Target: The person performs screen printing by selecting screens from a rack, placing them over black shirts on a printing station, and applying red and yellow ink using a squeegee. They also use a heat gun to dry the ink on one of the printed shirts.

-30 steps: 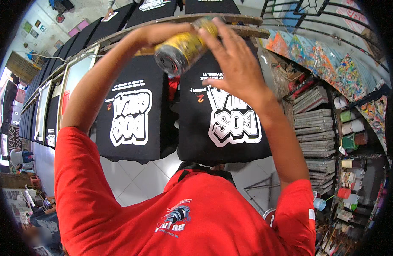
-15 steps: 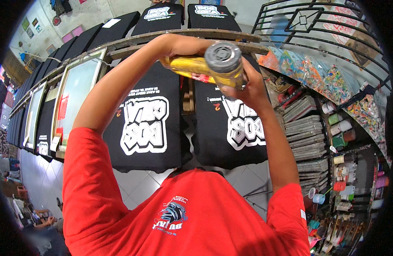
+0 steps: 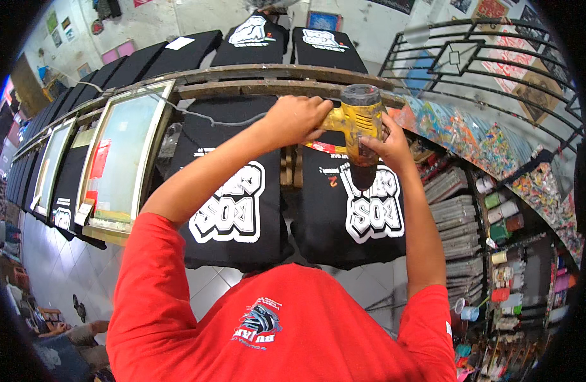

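Observation:
A worn yellow heat gun (image 3: 362,124) with a dark rear cap hangs above the tabletop boards, its black nozzle toward me. My left hand (image 3: 298,119) is closed round its handle. My right hand (image 3: 390,141) grips the side of the body, thumb across the front. Under the nozzle lies a black T-shirt (image 3: 318,223) with a white graphic print, partly covered by the gun and my right arm. To its left is a matching black T-shirt (image 3: 271,245), its print partly behind my left forearm. A grey cable (image 3: 210,121) reaches my left hand.
Framed printing screens (image 3: 118,153) lean at the left. A wooden rail (image 3: 242,73) runs crosswise, with more black shirts (image 3: 321,54) beyond it. Stacked flat frames (image 3: 455,229) and paint containers (image 3: 509,210) stand at right, below a black metal grille (image 3: 458,57).
Both hands have brought the heat gun nearer and slightly right, tilting it from rear cap facing me to nozzle toward me. The head view has shifted a little.

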A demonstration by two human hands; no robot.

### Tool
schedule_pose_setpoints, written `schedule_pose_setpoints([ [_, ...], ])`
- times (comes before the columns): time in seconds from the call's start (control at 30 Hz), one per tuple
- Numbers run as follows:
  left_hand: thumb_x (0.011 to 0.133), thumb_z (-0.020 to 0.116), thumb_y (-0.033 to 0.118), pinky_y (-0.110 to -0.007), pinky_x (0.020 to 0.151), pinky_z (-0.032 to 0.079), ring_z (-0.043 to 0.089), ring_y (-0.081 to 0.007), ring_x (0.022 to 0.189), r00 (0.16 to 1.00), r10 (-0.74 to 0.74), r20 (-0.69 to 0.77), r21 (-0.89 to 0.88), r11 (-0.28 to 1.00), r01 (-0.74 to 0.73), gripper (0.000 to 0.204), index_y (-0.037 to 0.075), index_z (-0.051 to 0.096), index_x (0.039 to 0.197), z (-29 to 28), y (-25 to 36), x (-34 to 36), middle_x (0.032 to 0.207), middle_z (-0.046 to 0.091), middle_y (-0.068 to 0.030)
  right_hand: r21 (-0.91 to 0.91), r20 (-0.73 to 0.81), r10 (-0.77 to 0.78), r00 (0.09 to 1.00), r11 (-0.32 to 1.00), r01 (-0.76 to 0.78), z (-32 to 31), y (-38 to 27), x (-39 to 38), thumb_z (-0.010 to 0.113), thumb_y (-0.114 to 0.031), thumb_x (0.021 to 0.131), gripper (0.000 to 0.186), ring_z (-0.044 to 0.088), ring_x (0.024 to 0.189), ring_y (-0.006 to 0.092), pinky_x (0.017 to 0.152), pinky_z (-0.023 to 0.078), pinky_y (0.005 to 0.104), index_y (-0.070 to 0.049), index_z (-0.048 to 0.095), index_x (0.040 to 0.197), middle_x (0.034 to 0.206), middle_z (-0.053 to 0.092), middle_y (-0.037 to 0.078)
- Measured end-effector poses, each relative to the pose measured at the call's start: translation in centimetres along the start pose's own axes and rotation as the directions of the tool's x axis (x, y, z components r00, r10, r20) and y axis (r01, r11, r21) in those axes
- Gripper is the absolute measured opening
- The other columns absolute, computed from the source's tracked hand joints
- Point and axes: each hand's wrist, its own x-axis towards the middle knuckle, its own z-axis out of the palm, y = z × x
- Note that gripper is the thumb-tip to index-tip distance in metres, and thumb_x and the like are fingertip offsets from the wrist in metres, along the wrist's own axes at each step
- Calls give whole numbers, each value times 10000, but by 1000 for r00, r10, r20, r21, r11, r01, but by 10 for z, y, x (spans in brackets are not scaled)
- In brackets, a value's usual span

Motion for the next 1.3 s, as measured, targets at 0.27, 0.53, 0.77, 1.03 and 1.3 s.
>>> schedule_pose_setpoints([
  [0.27,806,613,285,-389,589,535,656,-273,686,997,2,-83,198,980,15,268,40,524,873,13,-1,0,752,606,-98,-226,-19,-133,991,966,125,-14,17,10,709,-24,753,618,562,1108,211,976,435,348,30,439,1307,1216,560,125],
  [0.53,795,569,250,-356,560,521,649,-245,645,984,69,-165,278,960,-20,201,54,529,811,15,6,0,712,591,-82,-185,-51,-85,995,980,74,-24,53,5,690,24,746,708,531,1130,203,962,426,318,22,361,1372,1270,511,126],
  [0.77,645,770,354,-440,698,536,669,-338,816,938,-172,300,18,984,175,453,55,635,958,2,3,15,850,676,-134,-66,-119,27,993,997,-35,-7,53,-6,696,22,753,650,552,1127,221,965,448,359,-18,396,1329,1258,530,108],
  [1.03,745,724,367,-478,701,492,641,-368,850,883,-82,463,-191,963,189,404,121,618,1048,11,-10,12,851,668,-152,-81,19,-102,995,991,103,8,70,-10,778,26,715,741,546,1175,222,1000,469,389,-45,398,1346,1288,534,88],
  [1.3,740,720,294,-433,700,519,666,-309,825,884,-118,453,-24,989,145,339,126,637,1023,21,-1,19,866,692,-90,-28,-16,-61,998,998,61,12,75,-16,829,-54,680,706,512,1196,196,1045,424,386,-59,436,1266,1258,542,62],
])
